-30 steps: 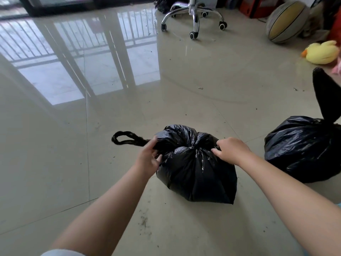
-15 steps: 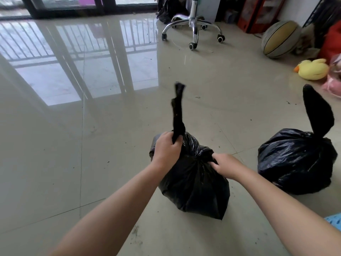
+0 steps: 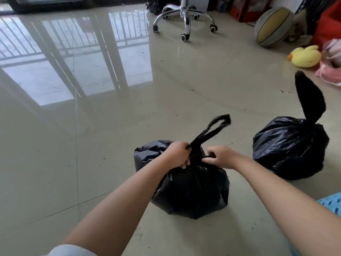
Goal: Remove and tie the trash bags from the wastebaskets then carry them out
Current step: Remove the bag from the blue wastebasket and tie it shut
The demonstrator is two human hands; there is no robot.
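A full black trash bag (image 3: 191, 191) stands on the glossy tile floor in front of me. My left hand (image 3: 177, 154) grips the base of its twisted handle loop (image 3: 214, 128), which slants up and to the right. My right hand (image 3: 221, 157) pinches a second strip of the bag's plastic at the neck, close beside the left hand. A second black trash bag (image 3: 289, 148) sits on the floor to the right, its flap (image 3: 310, 100) sticking upright; neither hand touches it.
An office chair's chrome wheeled base (image 3: 184, 19) stands at the back. A basketball (image 3: 273, 26), a yellow plush duck (image 3: 304, 56) and a pink bag (image 3: 330, 71) lie along the right wall. A blue patterned fabric (image 3: 332, 204) shows at the right edge.
My left hand swung the handle loop from pointing left, through upright, over to the right. My right hand stayed at the bag's neck and now pinches a strip there.
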